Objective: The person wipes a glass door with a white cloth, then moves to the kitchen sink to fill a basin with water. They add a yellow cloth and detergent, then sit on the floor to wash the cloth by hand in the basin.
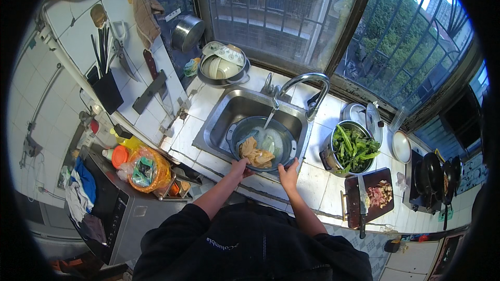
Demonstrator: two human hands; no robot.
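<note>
My left hand [239, 168] grips the near-left rim of a grey washing basin [232, 129], its thumb over the edge. At the near-right rim my right hand [288, 175] holds the same basin, fingers underneath. The basin rests at least partly over the stainless steel sink [221, 114]. From the gooseneck tap [322, 79], or a spout beside it, a stream of water [269, 120] runs into the foamy water. Inside lie a wet tan cloth [254, 153] and a pale greenish cloth [272, 143]. What lies beneath the tan cloth is hidden.
Right of the sink stands a pot of leafy greens [352, 149]. Nearby, a cleaver [362, 203] lies on a cutting board [354, 188] beside chopped meat [379, 195]. Stacked bowls [223, 65] sit back left. Knives hang on the left wall above a knife rack [149, 93].
</note>
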